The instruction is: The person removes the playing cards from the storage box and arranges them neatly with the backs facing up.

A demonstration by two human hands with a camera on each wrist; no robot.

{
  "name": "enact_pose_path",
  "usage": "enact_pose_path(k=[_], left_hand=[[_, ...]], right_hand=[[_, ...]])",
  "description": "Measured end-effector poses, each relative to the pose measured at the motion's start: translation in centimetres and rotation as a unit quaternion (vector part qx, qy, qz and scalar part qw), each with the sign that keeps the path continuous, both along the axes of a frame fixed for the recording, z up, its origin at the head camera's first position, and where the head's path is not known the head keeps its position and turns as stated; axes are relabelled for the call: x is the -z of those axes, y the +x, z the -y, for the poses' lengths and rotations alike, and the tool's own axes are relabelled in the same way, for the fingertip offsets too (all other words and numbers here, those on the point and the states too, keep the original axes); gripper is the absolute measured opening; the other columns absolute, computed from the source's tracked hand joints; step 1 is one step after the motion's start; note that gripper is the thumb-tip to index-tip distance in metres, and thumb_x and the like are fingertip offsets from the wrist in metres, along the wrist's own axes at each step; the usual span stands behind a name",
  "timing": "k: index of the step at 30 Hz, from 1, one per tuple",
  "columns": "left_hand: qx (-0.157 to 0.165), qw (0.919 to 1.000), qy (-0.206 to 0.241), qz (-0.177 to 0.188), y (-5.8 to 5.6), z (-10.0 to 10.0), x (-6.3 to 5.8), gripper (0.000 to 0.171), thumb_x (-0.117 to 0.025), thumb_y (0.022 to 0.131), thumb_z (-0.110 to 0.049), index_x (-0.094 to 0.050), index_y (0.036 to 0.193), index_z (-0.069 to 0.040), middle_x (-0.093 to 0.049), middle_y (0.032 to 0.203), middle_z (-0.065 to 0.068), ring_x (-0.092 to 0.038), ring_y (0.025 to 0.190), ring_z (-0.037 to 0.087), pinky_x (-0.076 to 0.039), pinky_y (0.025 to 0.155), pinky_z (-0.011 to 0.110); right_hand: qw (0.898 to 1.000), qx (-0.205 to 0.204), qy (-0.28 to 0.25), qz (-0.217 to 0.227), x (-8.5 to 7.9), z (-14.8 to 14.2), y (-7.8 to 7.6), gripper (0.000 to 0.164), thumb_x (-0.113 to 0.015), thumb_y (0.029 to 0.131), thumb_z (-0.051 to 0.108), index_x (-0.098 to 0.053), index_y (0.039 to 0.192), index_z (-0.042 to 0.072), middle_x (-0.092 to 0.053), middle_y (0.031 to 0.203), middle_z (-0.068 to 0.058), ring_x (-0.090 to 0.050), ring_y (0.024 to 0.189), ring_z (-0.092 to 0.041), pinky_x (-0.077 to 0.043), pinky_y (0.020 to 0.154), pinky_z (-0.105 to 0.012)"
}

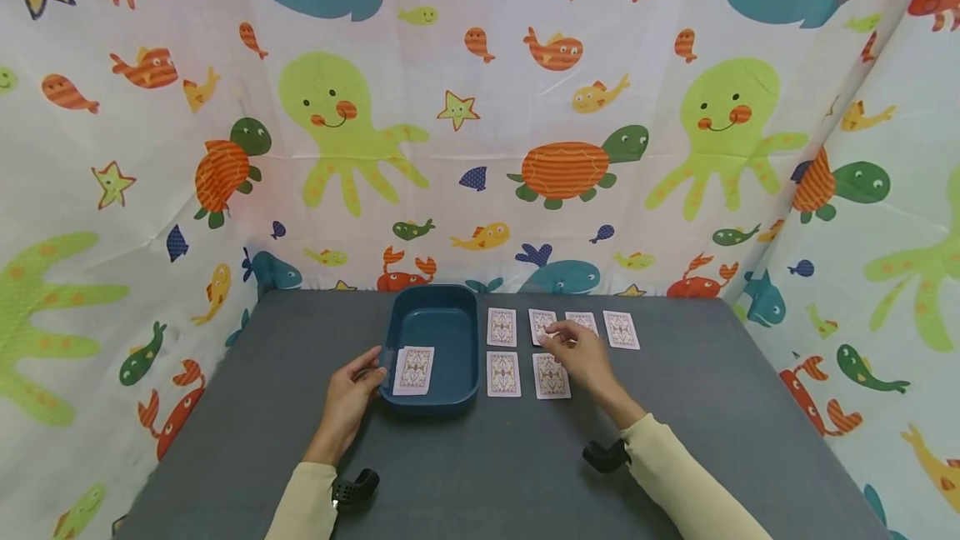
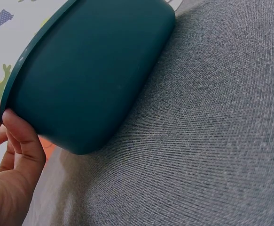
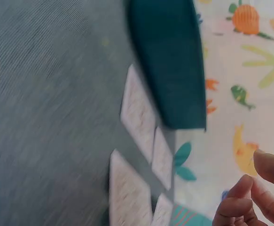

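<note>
My left hand (image 1: 351,397) pinches the left rim of a dark teal plastic tub (image 1: 433,298), thumb outside the wall as the left wrist view shows. Inside the tub, at its lower left, lies a small stack of playing cards (image 1: 414,371), patterned backs up. Over the cards on the right hovers my right hand (image 1: 581,355), fingers loosely bent and nothing between them. Just below it is a face-down card (image 1: 552,377), and beyond its fingertips another card (image 1: 541,325). The right wrist view shows thumb and fingers (image 3: 238,202) apart.
More face-down cards lie in two rows right of the tub: one card (image 1: 503,374) in the near row, others (image 1: 502,327) (image 1: 621,330) in the far row. A grey cloth-covered table (image 1: 480,473) bears everything. Behind it hangs a sea-animal curtain (image 1: 480,165).
</note>
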State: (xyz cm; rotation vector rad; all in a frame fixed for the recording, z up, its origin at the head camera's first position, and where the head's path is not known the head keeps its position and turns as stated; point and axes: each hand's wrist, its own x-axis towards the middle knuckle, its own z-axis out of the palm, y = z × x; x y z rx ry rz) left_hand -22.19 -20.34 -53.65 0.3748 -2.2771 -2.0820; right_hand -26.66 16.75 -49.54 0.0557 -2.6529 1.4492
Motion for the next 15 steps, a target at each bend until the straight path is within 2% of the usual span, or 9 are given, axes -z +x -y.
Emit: enact_pose_path(k=[5,9,15], left_hand=[[0.002,1.0,-0.004,-0.001,0.0,-0.1,0.0,0.045,-0.06,0.096,-0.011,-0.054,0.141,-0.015,-0.051,0.131,0.012,-0.054,0.103,0.016,-0.048,0.076,0.023],[0.003,1.0,-0.003,-0.002,0.0,-0.1,0.0,0.044,-0.06,0.097,-0.011,-0.054,0.14,-0.015,-0.051,0.131,0.013,-0.053,0.103,0.017,-0.048,0.076,0.023],[0.001,1.0,-0.001,-0.004,0.0,0.0,0.3,0.044,-0.059,0.096,-0.01,-0.055,0.14,-0.014,-0.05,0.131,0.014,-0.053,0.102,0.017,-0.047,0.075,0.023]], right_hand=[[0.999,-0.031,-0.03,-0.008,-1.6,1.8,0.6,0.026,-0.071,0.09,0.023,-0.068,0.11,0.007,-0.066,0.09,-0.012,-0.064,0.073,-0.026,-0.047,0.059,-0.026],[0.997,-0.052,-0.058,-0.006,-2.6,3.3,0.9,0.027,-0.071,0.09,0.022,-0.067,0.113,0.006,-0.063,0.092,-0.01,-0.061,0.073,-0.019,-0.048,0.063,-0.026],[0.994,-0.073,-0.079,-0.017,-3.8,5.5,1.4,0.023,-0.071,0.09,0.021,-0.069,0.11,0.011,-0.063,0.094,-0.008,-0.057,0.077,-0.016,-0.046,0.066,-0.025]])
